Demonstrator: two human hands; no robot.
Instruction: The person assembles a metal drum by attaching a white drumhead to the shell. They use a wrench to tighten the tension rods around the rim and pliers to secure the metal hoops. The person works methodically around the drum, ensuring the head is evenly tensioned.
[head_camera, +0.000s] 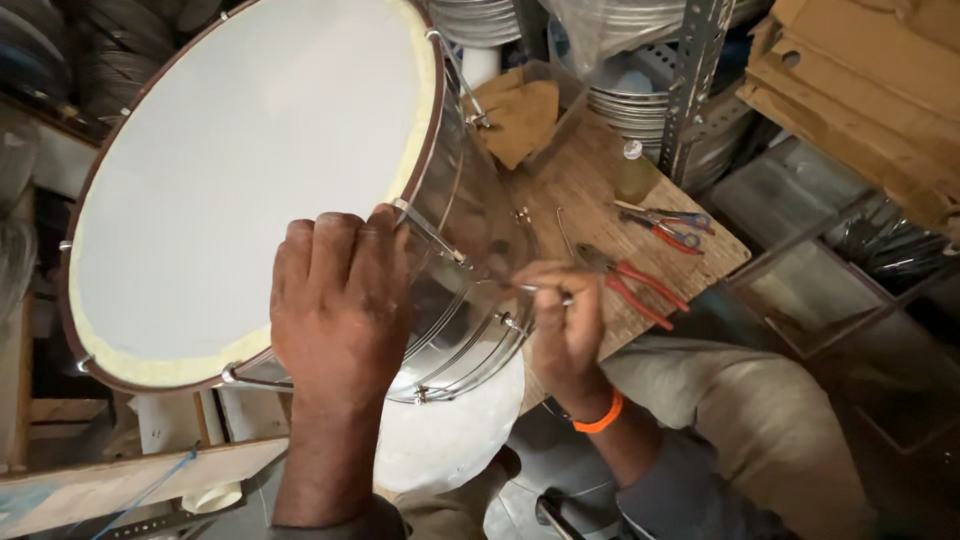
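Steel drum (470, 300): my left hand (340, 300) clamps its rim; right hand (565, 325) pinches a thin tool against a tension rod (430, 235); I judge steady bracing matters.

A wooden board (590, 180) carries 2 red-handled pliers (635, 280), scissors (670, 228) and a drum (250, 180).

Cluttered workshop: wooden bench (600, 190), metal shelving (693, 80).
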